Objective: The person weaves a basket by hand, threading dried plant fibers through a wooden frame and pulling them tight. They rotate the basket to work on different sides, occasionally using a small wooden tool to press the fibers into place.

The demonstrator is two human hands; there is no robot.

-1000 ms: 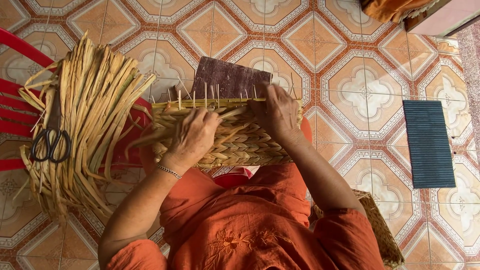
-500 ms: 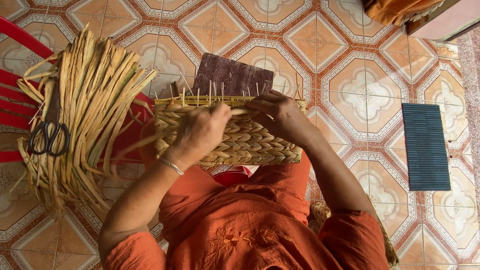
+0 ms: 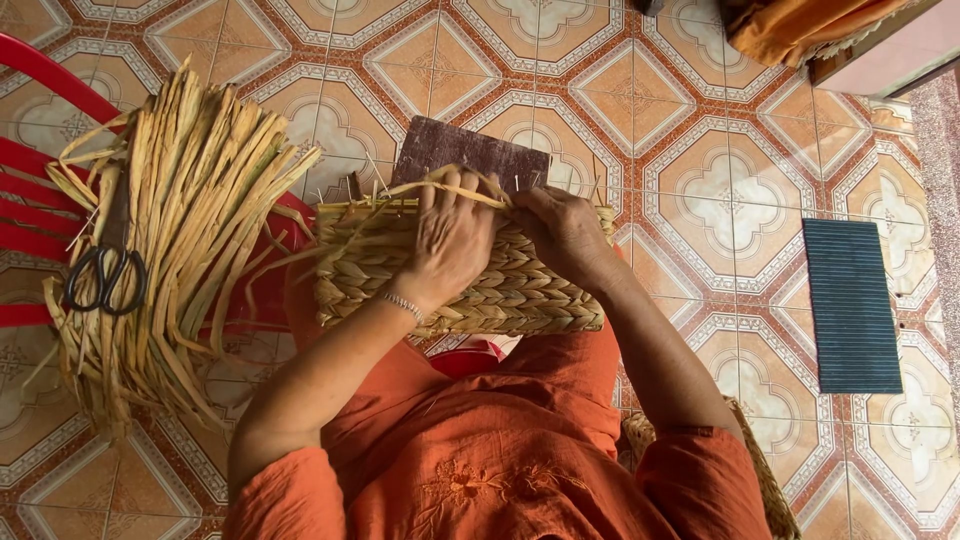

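Gripping woven basket's top edge, both hands.

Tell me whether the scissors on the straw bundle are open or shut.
Shut: the scissors lie on the straw bundle with both finger loops side by side and touching; blades largely hidden.
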